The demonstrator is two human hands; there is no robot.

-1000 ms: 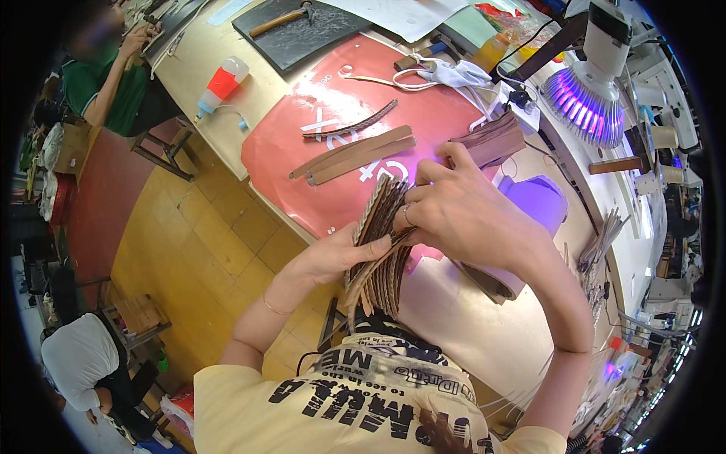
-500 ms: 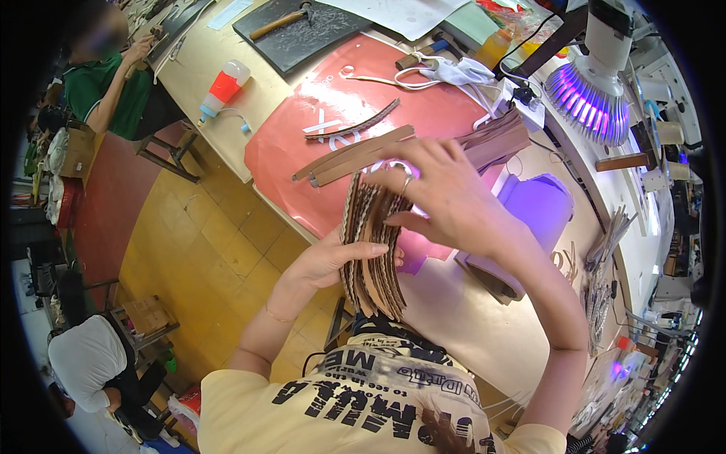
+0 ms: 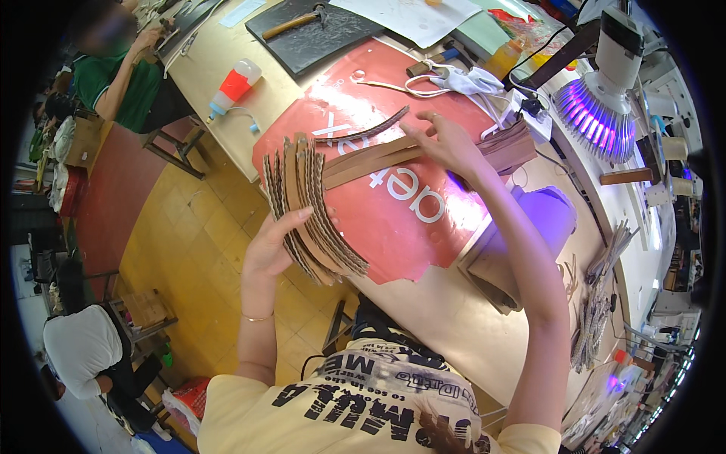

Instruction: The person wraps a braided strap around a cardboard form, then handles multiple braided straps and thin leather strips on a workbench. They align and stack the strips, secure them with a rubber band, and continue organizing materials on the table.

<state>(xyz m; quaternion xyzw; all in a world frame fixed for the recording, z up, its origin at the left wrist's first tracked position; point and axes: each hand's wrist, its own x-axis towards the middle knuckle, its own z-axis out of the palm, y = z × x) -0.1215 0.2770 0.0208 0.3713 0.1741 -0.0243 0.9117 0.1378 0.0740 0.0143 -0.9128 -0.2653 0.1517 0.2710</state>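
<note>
A thick bundle of curved brown leather strips [image 3: 306,200], some with pale braided edges, is gripped in my left hand [image 3: 268,244]. My thumb lies across its near face. Over the red sheet [image 3: 412,242] on the table, my right hand [image 3: 448,145] reaches forward with nothing held and its fingers apart. Its fingertips are close to the end of a single dark braided strip [image 3: 367,133]. Below them lie flat brown strips [image 3: 370,162], partly hidden by the bundle and the hand. More brown strips [image 3: 510,150] are piled beyond my right wrist.
A rolled sheet [image 3: 522,234] lies beside my right forearm. Farther back are a lit purple lamp [image 3: 597,113], a power strip with a cable [image 3: 529,113], a hammer [image 3: 295,23] on a black board [image 3: 333,41], and a red-and-white bottle [image 3: 236,87]. A person in green [image 3: 121,87] sits at far left.
My left hand has carried the strip bundle left and tilted it away from my body. My right hand has left the bundle and moved forward and right, over the strips on the sheet.
</note>
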